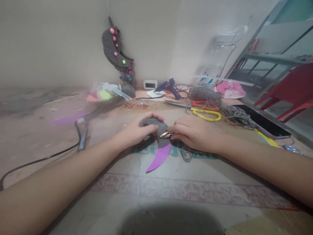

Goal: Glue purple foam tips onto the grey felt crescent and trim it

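Note:
A purple crescent (159, 159), its upper part wrapped in grey yarn (163, 126), lies just above the cardboard. My left hand (137, 130) is closed on the wrapped part, thumb on top and fingers curled behind it. At the crescent's right edge, my right hand (193, 132) pinches a small shiny metal clip (166, 134), which lies across the yarn; its exact kind is hard to make out. Loose grey yarn (187, 154) trails on the cardboard below the right hand. The purple tip is bare and points down and left.
Beyond the hands are scissors with orange handles (205, 105) and yellow handles (207, 115), a blue glue gun (168, 87), a grey yarn ball (205, 95) and a phone (266, 121). A black cord (49, 157) runs along the left. A finished-looking grey crescent (111, 47) hangs on the wall.

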A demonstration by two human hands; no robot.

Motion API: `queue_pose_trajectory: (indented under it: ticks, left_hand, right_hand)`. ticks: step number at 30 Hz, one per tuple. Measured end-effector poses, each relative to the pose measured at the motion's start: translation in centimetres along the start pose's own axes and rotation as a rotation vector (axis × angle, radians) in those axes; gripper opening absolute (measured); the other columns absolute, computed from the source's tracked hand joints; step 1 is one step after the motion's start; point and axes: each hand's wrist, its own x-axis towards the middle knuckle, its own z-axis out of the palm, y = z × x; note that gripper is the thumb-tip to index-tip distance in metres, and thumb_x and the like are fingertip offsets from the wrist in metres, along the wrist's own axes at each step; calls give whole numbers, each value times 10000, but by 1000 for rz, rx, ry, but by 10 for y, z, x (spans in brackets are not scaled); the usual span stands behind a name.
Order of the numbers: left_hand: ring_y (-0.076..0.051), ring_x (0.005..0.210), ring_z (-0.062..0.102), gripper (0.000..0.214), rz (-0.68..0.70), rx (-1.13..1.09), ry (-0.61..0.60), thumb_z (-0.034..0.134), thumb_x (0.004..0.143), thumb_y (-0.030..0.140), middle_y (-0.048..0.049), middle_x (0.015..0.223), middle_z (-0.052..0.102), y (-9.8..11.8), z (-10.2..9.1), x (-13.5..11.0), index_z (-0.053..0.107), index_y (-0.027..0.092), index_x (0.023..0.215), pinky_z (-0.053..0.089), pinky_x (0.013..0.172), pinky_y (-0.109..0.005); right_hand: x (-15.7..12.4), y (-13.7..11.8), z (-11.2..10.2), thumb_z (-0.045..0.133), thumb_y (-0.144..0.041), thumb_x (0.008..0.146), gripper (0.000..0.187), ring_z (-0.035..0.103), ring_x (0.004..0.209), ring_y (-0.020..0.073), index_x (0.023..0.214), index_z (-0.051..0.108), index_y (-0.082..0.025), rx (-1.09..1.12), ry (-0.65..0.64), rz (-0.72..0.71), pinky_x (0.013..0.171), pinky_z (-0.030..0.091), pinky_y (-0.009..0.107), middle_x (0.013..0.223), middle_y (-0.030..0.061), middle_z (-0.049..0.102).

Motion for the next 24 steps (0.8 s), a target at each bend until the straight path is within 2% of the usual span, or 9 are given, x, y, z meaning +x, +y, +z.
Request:
queue_pose_trajectory:
  ticks: [11, 16, 24]
  left_hand:
    - [-141, 691, 590, 258, 21, 10, 20, 570, 775, 234, 19, 717, 621, 0, 0, -1, 605, 217, 1030, 442, 660, -260]
    - [-142, 693, 596, 254, 27, 9, 16, 569, 777, 235, 14, 723, 626, -1, 0, 0, 603, 210, 1027, 443, 652, -259]
    - [-151, 674, 607, 263, 10, -15, -10, 560, 786, 245, 12, 699, 643, 0, 0, 1, 587, 220, 1046, 436, 613, -257]
  right_hand:
    - [0, 0, -1, 389, -347, 1004, 339, 531, 716, 167, 982, 669, -158, -40, -11, -30, 645, 320, 286, 783, 52, 643]
    - [1, 0, 0, 386, -351, 1006, 346, 530, 703, 165, 961, 666, -152, -38, -2, -33, 638, 318, 285, 757, 50, 635]
    - [-2, -1, -3, 443, -330, 975, 289, 564, 757, 177, 1057, 644, -140, 56, 82, 113, 645, 344, 279, 813, 68, 652]
